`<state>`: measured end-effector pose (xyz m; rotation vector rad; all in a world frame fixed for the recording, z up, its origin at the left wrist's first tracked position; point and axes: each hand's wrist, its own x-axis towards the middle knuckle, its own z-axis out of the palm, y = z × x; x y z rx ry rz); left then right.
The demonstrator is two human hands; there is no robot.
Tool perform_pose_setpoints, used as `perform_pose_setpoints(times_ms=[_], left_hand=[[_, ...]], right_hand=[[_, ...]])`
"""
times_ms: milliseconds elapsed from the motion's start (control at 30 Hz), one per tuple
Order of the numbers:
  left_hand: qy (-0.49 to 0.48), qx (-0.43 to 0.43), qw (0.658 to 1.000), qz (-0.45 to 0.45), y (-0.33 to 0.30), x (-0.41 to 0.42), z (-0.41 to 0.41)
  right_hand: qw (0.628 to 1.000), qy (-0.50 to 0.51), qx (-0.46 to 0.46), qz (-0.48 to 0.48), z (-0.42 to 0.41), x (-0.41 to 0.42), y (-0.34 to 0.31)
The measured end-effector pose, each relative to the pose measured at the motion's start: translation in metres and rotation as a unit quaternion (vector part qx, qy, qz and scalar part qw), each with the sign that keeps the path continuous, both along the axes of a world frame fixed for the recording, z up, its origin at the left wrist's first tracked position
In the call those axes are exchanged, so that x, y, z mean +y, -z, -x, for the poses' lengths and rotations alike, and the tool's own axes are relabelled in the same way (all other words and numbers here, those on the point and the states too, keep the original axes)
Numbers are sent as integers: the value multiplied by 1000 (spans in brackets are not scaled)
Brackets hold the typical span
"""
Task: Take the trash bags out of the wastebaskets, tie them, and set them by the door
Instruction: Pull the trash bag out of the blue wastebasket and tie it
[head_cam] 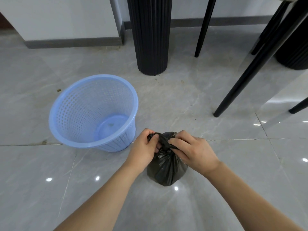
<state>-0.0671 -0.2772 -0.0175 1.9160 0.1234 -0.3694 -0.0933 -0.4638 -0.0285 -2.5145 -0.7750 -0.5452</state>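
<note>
A small black trash bag (166, 170) stands on the grey tiled floor in front of me, its top gathered into twisted ends. My left hand (144, 150) grips one end of the bag's neck, and my right hand (193, 150) grips the other end, the two hands close together over the bag. To the left stands a blue perforated plastic wastebasket (70, 114) with no bag in it; only a few specks lie on its bottom.
A thick black ribbed table leg (150, 35) rises behind the basket, and a second one (293, 54) at the far right. Thin black chair legs (246, 75) slant across the right side. A white wall with grey skirting (73, 42) runs along the back.
</note>
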Motion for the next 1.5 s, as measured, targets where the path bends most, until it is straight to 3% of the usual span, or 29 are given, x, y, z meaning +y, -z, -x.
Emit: perform_pose_setpoints(times_ms=[67, 133, 233, 367, 567, 667, 700, 733, 867, 1067, 1167, 1500], left_hand=[[-22, 15, 999, 25, 2, -4, 3], [-43, 28, 998, 47, 3, -4, 9], [8, 34, 999, 32, 7, 1, 23], [82, -19, 994, -74, 20, 3, 31], [124, -127, 958, -226, 19, -4, 26], [117, -145, 951, -248, 17, -3, 23], [108, -140, 955, -237, 17, -2, 23], [100, -133, 961, -222, 16, -1, 23], [73, -100, 976, -181, 17, -1, 25], [63, -52, 982, -172, 18, 0, 25], [69, -41, 982, -169, 19, 1, 23], [80, 8, 984, -161, 20, 1, 21]], right_hand=[[999, 22, 41, -25, 1, 0, 0], [981, 90, 127, -112, -1, 2, -2], [901, 198, 293, -252, -8, 4, -9], [791, 198, 481, -322, -10, 2, -17], [707, 166, 517, -453, -12, 3, -23], [611, 146, 525, -574, -15, 1, -27], [597, 142, 523, -592, -16, 0, -27], [599, 144, 518, -593, -17, 0, -27], [667, 174, 494, -530, -13, 3, -26], [725, 239, 489, -422, -11, 0, -15], [772, 267, 463, -343, -12, 3, -17], [729, 295, 521, -331, -15, 5, -27]])
